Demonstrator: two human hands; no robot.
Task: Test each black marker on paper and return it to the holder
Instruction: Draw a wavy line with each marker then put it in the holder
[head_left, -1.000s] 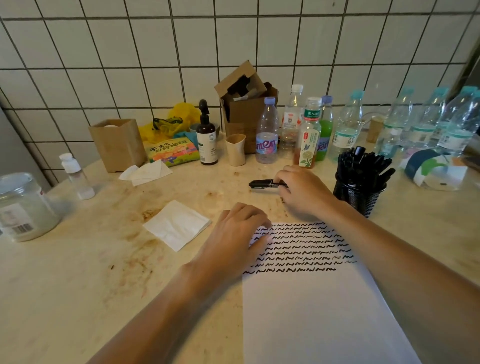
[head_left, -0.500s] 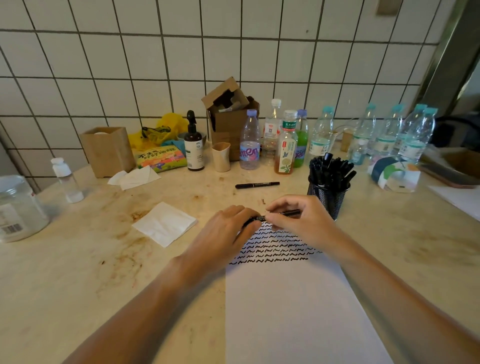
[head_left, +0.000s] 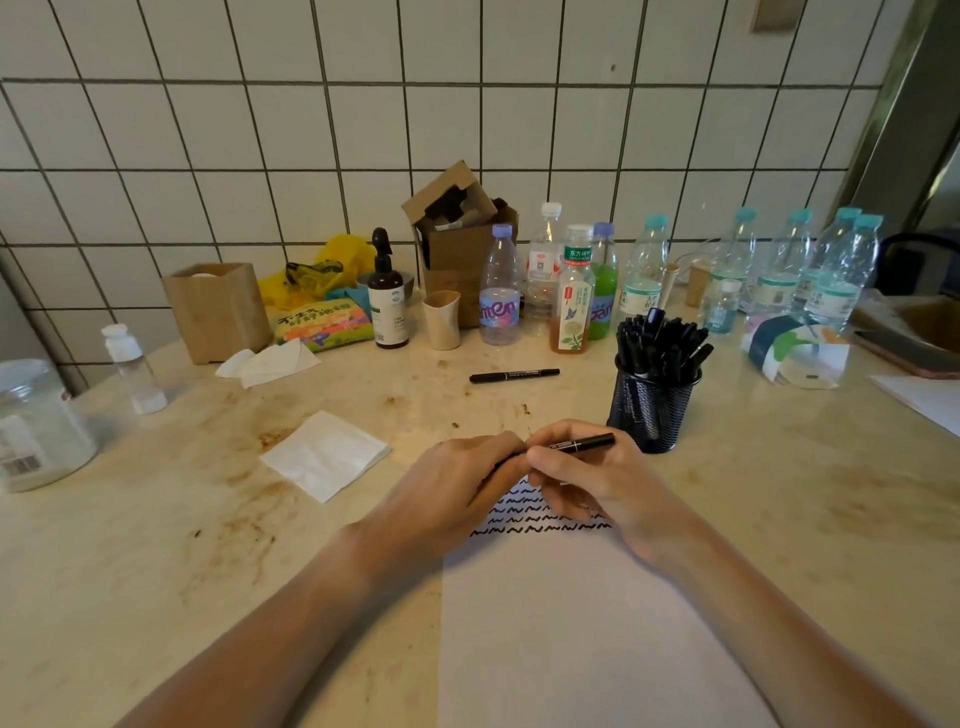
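While over the paper, both hands grip one marker between them.

Plastic bottles and a cardboard box line the tiled wall.

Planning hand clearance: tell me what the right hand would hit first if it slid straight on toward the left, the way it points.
The left hand, which already grips the other end of the marker that the right hand holds.

A clear bottle reads "mten"; the tea bottle has "东方树叶" on its green neck band
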